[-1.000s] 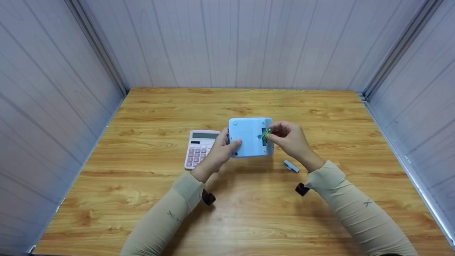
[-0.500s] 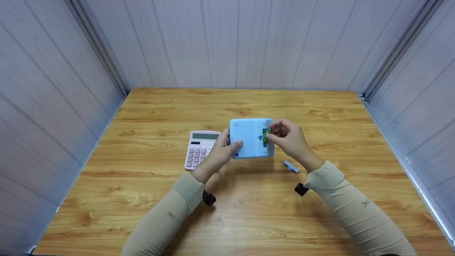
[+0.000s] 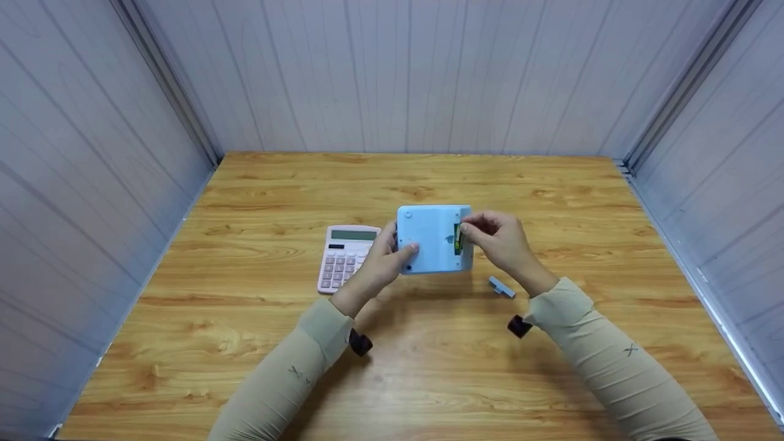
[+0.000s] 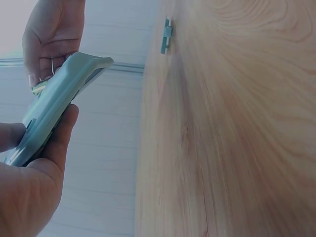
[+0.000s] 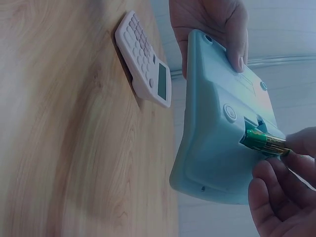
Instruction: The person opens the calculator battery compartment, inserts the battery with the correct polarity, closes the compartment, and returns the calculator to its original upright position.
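My left hand (image 3: pixel 387 256) grips a light-blue calculator (image 3: pixel 429 239) by its left edge, thumb on the back, which faces up. Near its right edge the battery slot lies uncovered. Between thumb and fingertips my right hand (image 3: pixel 499 239) pinches a green battery (image 5: pixel 266 142); in the right wrist view one end sits in the slot and the other tilts out. From the left wrist view, the calculator (image 4: pixel 57 101) is held above the table, and the battery (image 4: pixel 39 87) sticks up from its back.
A pink calculator (image 3: pixel 343 257) lies face up on the wooden table (image 3: pixel 429 367), partly behind my left hand. The small blue battery cover (image 3: pixel 502 286) rests below my right wrist. Pale panel walls (image 3: pixel 404 73) stand at the back and sides.
The green battery has tipped down from a steep slant and sits lower in the slot. My right fingers follow it, and the blue calculator has shifted very slightly right and down.
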Available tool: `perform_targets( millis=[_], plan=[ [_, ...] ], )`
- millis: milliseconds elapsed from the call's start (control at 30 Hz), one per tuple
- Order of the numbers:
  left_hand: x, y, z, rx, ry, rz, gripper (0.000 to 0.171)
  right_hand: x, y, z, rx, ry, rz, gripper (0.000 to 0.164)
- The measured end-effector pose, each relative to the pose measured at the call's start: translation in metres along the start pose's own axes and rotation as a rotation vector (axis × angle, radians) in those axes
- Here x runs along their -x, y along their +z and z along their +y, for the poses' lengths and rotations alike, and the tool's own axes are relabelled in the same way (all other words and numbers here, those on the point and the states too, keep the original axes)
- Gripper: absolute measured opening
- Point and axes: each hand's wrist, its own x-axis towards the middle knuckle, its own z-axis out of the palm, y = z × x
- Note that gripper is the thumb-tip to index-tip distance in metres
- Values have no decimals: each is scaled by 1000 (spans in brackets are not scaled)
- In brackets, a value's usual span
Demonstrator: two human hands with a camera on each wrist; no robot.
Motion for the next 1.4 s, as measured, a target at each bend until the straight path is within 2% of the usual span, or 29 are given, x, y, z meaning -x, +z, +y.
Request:
perform_targets(
  millis=[200, 400, 567, 700, 833, 1133, 1400],
  plan=[
    [1, 0, 1, -9, -7, 0, 58, -1, -3, 0, -25, 56, 8, 19],
    [1, 0, 0, -2, 20, -4, 57, -3, -8, -3, -1, 204, -3, 37],
    [1, 0, 0, -2, 37, 2, 56, -7, -10, -1, -28, 334, -72, 56],
    [1, 0, 0, 5, 28, 0, 57, -9, -10, 1, -86, 398, -134, 61],
    [1, 0, 0, 4, 25, -4, 58, -10, -10, 1, -112, 421, -147, 60],
    [-1, -2, 0, -26, 24, -12, 59, -12, -9, -1, -90, 424, -137, 53],
    [-1, 0, 0, -38, 25, -6, 60, -10, -6, 3, -58, 382, -126, 53]
  ],
)
